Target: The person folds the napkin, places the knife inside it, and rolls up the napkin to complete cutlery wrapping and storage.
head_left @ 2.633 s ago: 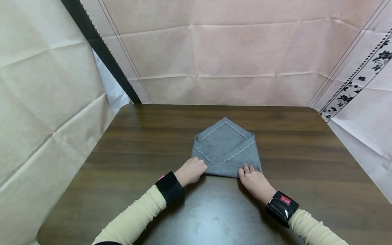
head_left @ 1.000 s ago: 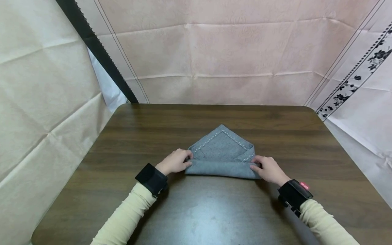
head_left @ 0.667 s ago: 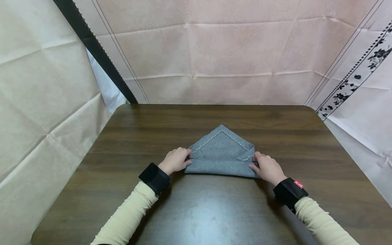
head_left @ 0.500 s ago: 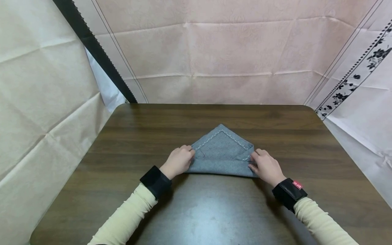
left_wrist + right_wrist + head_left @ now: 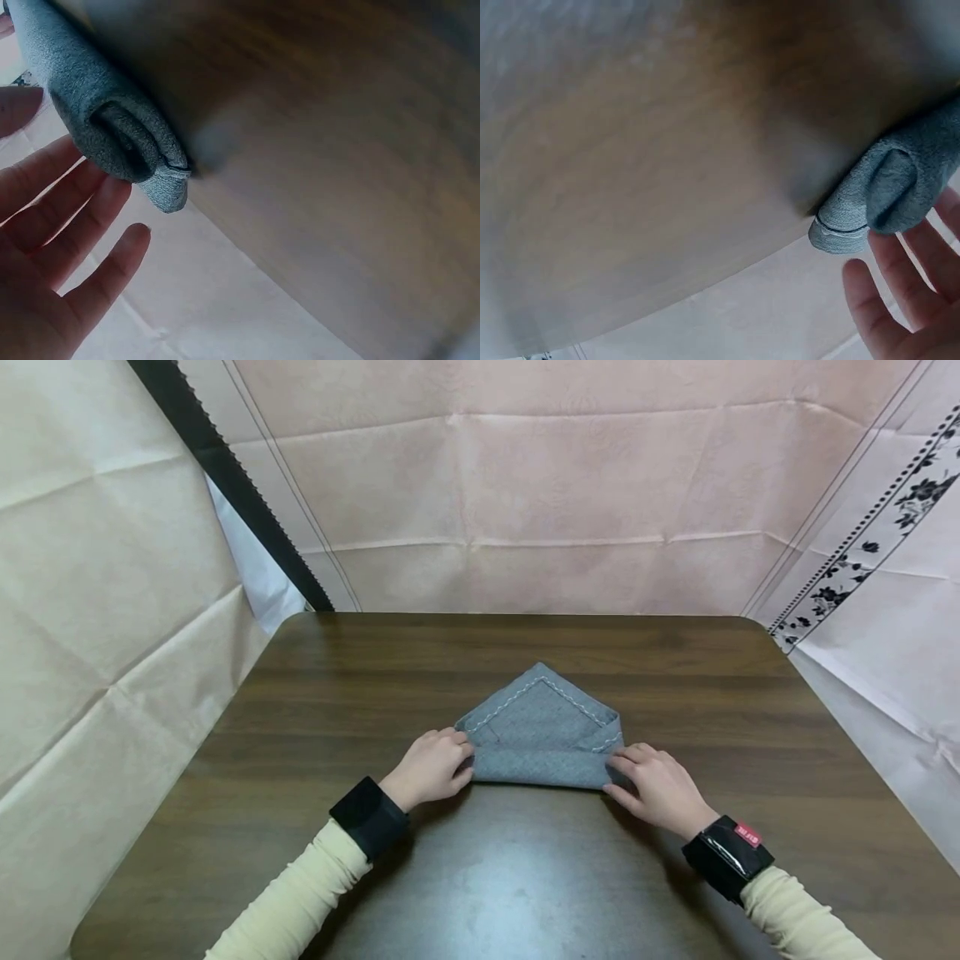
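Note:
A grey-blue cloth [image 5: 543, 718] with pale stitching along its edges lies folded on the table, its pointed end away from me. Its near edge is turned into a roll [image 5: 540, 767], and the coiled layers show at the roll's ends [image 5: 124, 131] [image 5: 900, 187]. My left hand [image 5: 431, 768] holds the left end of the roll between thumb and fingers. At the right end, my right hand [image 5: 660, 789] has its thumb on the near side and its fingers over the top. Fingertips of both hands touch the fabric in the wrist views; the right thumb is hidden in the right wrist view.
The brown wooden table [image 5: 375, 668] has rounded far corners. Pale creased sheets [image 5: 562, 485] hang behind it and at both sides, with a black band [image 5: 232, 477] at the left and a floral strip [image 5: 862, 552] at the right. Black straps [image 5: 370, 818] circle both wrists.
The cloth's near edge, flat earlier, has been rolled away from me over the stitched folds. My hands went from the near edge to the roll's two ends, and lately shifted only slightly.

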Available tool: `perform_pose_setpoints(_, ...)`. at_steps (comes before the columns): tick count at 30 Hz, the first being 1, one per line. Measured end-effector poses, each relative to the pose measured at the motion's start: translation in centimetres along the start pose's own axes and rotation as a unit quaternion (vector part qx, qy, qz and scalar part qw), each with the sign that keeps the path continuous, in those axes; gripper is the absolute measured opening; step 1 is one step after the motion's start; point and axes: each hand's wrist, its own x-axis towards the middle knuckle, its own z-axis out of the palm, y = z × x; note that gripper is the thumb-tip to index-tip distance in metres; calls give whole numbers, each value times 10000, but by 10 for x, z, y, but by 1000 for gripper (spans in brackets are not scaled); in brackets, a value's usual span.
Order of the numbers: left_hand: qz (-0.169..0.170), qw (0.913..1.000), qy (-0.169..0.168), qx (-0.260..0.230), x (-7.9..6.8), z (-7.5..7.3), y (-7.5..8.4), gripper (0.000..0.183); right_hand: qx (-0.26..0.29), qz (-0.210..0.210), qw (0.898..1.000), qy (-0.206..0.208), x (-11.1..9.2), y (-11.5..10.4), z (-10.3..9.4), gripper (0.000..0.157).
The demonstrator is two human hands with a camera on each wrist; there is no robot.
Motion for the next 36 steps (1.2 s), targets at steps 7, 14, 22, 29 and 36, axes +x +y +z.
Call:
perform_pose_setpoints(7,-103,9983,-568,-9,1,0,3,30,-299,-41,9985,-460,-4,-2,3,43)
perform_pose_setpoints(14,151,9993,-145,308,4,3,5,13,-192,-7,9986,-496,0,-3,5,39)
perform_pose_setpoints(22,143,9997,-182,-45,-4,-1,9,10,240,271,9972,-660,-9,-13,-4,35)
perform_pose_setpoints(29,97,9981,-205,-565,-17,-4,14,11,438,405,9954,-754,-20,-20,-7,30)
perform_pose_setpoints(36,93,9862,-360,-1611,-21,-7,9,23,1198,623,9875,-812,-22,-17,-11,22)
